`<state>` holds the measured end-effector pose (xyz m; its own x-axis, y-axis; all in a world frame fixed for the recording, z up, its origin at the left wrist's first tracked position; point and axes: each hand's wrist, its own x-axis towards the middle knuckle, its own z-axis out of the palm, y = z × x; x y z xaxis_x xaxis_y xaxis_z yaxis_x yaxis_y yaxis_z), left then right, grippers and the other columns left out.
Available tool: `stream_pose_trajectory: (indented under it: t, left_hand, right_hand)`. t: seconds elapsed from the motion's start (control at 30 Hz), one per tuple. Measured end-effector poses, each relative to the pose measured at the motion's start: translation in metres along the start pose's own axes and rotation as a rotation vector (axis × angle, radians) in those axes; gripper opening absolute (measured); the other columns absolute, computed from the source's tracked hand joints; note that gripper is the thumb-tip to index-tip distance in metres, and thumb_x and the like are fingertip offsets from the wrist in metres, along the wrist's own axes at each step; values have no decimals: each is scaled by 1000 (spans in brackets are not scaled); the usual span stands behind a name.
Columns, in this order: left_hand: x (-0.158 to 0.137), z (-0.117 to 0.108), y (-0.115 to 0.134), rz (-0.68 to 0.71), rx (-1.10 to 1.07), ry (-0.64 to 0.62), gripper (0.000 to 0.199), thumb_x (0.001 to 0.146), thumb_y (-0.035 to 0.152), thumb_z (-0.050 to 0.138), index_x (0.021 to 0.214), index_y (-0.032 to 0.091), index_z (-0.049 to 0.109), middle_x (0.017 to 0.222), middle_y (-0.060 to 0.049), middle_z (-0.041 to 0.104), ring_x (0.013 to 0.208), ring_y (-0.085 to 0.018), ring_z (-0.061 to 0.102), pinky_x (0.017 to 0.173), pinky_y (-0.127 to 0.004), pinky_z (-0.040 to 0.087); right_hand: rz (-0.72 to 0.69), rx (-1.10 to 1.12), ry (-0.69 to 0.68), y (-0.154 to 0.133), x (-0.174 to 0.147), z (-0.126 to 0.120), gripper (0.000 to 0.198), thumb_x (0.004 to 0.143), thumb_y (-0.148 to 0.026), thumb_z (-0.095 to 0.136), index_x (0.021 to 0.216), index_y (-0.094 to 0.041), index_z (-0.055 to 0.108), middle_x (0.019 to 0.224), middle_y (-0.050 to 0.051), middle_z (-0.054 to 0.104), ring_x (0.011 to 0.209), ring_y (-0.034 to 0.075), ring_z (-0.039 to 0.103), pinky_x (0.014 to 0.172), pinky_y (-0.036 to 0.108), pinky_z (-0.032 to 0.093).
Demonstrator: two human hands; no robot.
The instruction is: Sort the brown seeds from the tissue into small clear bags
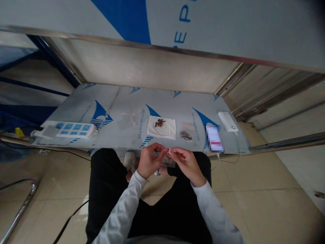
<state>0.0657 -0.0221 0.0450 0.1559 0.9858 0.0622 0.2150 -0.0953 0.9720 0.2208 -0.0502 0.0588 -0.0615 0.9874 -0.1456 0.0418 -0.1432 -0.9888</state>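
Observation:
My left hand [151,159] and my right hand [186,164] meet at the table's front edge, above my lap. Both pinch the top of a small clear plastic bag [169,162], which hangs below the fingers. Its contents are too faint to make out. Just beyond the hands, a white cloth or pad [166,131] lies flat with a small heap of brown, metallic-looking pieces [159,123] on it. Right of that rests a clear bag [186,130] with dark slim pieces inside. Farther left lie flat clear bags [129,118] with pinkish strips.
A white power strip [76,129] with blue sockets sits at the left end of the film-covered table [119,135]. At the right are a phone [214,138] and a white power bank [228,122] with cables. A film-covered upper panel [215,30] overhangs the back.

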Motion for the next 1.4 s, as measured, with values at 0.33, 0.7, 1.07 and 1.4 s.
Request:
stream_pose_trajectory:
  t: [0.33, 0.7, 1.07, 1.4]
  left_hand:
    - [55, -73, -71, -137, 332, 387, 48, 91, 48, 37, 109, 15, 66, 100, -12, 70, 81, -20, 63, 76, -32, 45]
    - [88, -99, -128, -114, 1061, 331, 31, 87, 36, 46, 94, 21, 72, 100, -14, 63, 97, -30, 52, 84, -44, 32]
    - [30, -74, -96, 91, 825, 469, 28, 90, 33, 46, 93, 18, 70, 84, -8, 59, 78, -18, 56, 79, -31, 41]
    - [-18, -28, -38, 161, 287, 402, 21, 88, 32, 52, 99, 20, 65, 90, -6, 63, 80, -15, 61, 76, -28, 48]
  right_hand:
    - [-39, -90, 518, 26, 78, -76, 61, 67, -50, 72, 116, -15, 58, 73, 7, 70, 67, 22, 66, 68, 38, 54]
    - [-270, -884, 870, 52, 84, -96, 52, 77, -41, 51, 116, -7, 57, 113, 21, 60, 110, 33, 51, 97, 50, 37]
    - [-166, -206, 347, 30, 45, 38, 36, 86, -48, 51, 99, -18, 66, 95, 10, 71, 83, 21, 66, 72, 33, 51]
    - [-112, -166, 104, 5, 54, 71, 29, 80, -43, 60, 83, -17, 73, 74, 5, 73, 66, 18, 66, 61, 27, 50]
